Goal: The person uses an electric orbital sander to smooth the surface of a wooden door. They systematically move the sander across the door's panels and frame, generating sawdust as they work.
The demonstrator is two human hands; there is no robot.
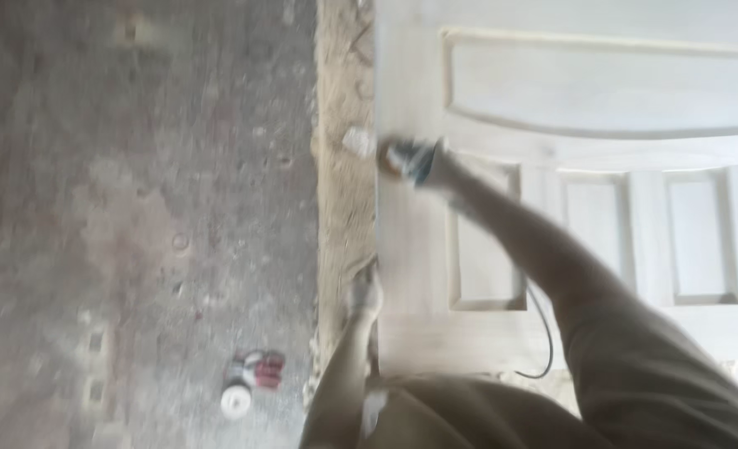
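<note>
Left of the door (602,91), on the concrete floor (136,208), a red and white power tool (251,382) lies idle, well apart from me. Against the door's near edge my left hand (366,291) rests, seemingly bracing; the blur hides whether its fingers curl or lie flat. Further onto the door's frame, my right hand (435,166) is wrapped tight around a dark sander (402,158), pressed to the pale wood beside a recessed panel. Its cable (543,333) trails back across the door. I judge I'm mid-pass on the frame; the next stroke calls for a flat, steady tool.
</note>
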